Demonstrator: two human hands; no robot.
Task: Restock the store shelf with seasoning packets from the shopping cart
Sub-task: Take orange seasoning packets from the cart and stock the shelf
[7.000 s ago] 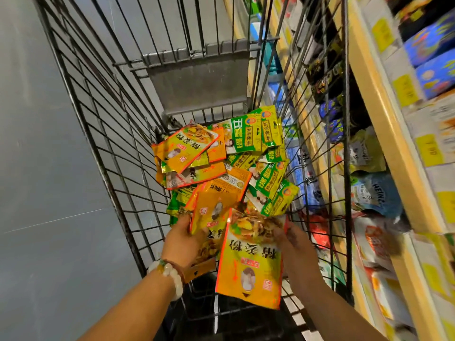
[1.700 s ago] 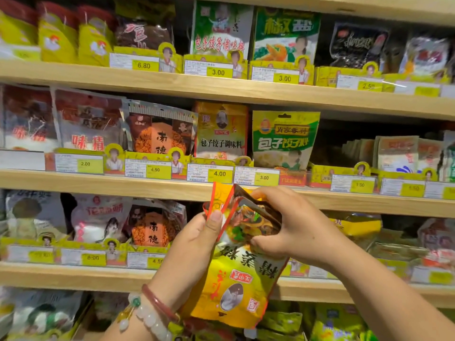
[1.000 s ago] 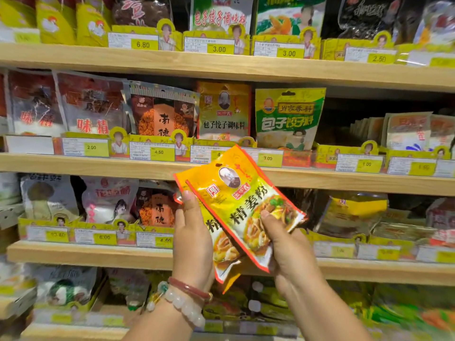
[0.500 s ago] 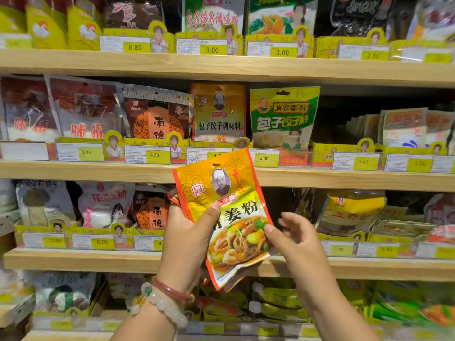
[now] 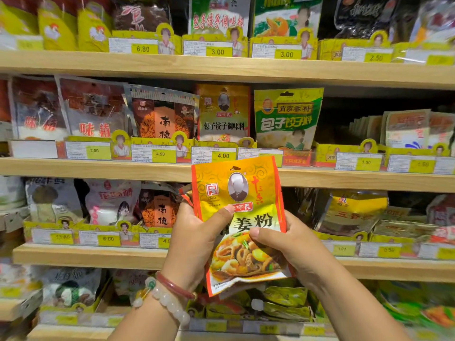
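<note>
packet (image 5: 242, 207) upright | left hand (image 5: 194, 239), right hand (image 5: 290, 244) pinch sides | possibly several stacked

Price tags (image 5: 218, 51), beaded bracelet (image 5: 164, 300)

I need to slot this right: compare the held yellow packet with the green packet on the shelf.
The yellow packet is orange-edged and gripped by the left hand and right hand; the green packet stands on the shelf, untouched. Both are upright, front out.
</note>
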